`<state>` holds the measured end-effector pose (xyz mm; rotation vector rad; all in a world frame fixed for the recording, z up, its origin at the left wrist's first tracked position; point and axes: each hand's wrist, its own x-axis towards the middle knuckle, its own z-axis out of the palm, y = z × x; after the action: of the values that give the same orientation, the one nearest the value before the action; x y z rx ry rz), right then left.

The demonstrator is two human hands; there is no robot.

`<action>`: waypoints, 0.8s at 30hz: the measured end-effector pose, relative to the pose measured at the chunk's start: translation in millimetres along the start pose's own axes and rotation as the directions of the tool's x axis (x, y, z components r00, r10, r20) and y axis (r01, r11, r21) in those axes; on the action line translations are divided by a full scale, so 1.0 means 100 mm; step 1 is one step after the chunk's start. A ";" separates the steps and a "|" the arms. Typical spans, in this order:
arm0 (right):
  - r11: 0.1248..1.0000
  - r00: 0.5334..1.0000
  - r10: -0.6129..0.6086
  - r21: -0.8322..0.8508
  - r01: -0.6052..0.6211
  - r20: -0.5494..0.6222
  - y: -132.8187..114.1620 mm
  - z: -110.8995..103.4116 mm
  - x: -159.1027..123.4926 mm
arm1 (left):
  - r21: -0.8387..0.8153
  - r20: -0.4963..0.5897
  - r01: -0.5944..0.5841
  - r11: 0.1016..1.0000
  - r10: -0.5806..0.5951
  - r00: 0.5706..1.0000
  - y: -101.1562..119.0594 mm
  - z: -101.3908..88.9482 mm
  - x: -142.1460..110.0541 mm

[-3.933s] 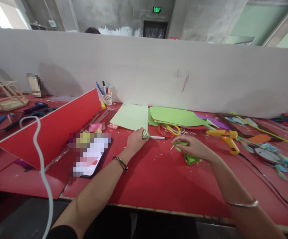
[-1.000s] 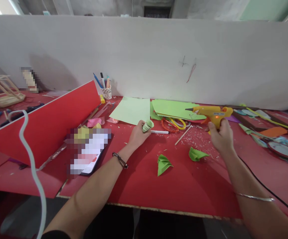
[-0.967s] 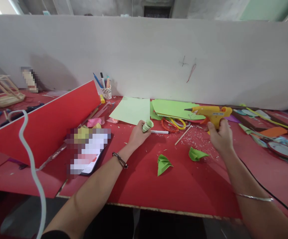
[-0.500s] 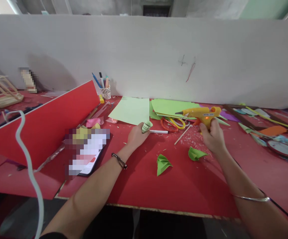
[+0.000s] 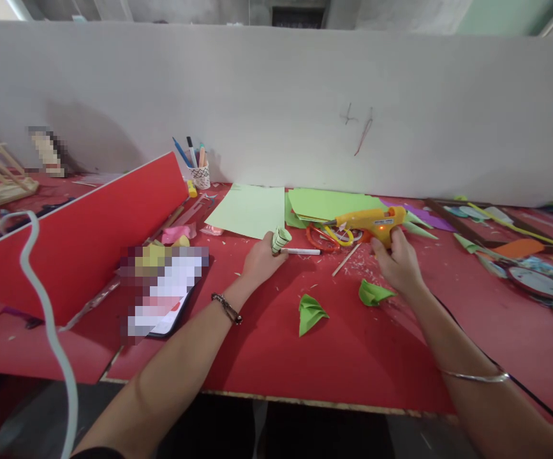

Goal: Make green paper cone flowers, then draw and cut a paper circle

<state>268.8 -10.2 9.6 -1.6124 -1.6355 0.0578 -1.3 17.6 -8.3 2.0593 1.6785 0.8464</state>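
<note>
My right hand [image 5: 397,263] grips the handle of a yellow hot glue gun [image 5: 369,221], held above the red table [image 5: 333,344] with its nozzle pointing left. My left hand [image 5: 260,261] is closed round a small rolled green paper cone with dark stripes [image 5: 280,239]. A white stick or pen [image 5: 300,251] lies just right of the cone. Two folded green paper pieces rest on the table, one [image 5: 310,312] in the middle and one [image 5: 372,292] under my right wrist.
Light green paper sheets [image 5: 252,208] and red and yellow scissors [image 5: 326,236] lie behind the hands. A tilted red board [image 5: 80,239] and a phone [image 5: 164,293] sit to the left, a pen cup [image 5: 201,175] by the white partition. Coloured paper scraps clutter the right.
My right hand let go of the green pieces, picked up the glue gun from the right and has carried it leftward towards the cone. My left hand keeps hold of the cone.
</note>
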 end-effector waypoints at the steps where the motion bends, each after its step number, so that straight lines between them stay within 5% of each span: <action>1: 1.000 1.000 0.002 0.002 -0.002 0.004 0.00 0.00 0.00 | 0.006 0.000 0.009 1.000 -0.009 1.000 0.01 0.00 0.00; 19: 1.000 1.000 0.019 0.008 -0.019 0.010 -0.02 0.01 -0.01 | -0.021 0.013 0.089 0.996 -0.089 0.996 0.06 -0.02 -0.01; 24: 1.000 1.000 0.019 0.006 -0.019 -0.005 -0.04 0.00 -0.01 | 0.022 0.039 0.029 0.999 -0.030 0.999 0.04 -0.01 -0.03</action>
<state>265.6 -12.0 11.3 -1.6225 -1.6152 0.0685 1.1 13.6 -5.7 2.0464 1.7003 0.7769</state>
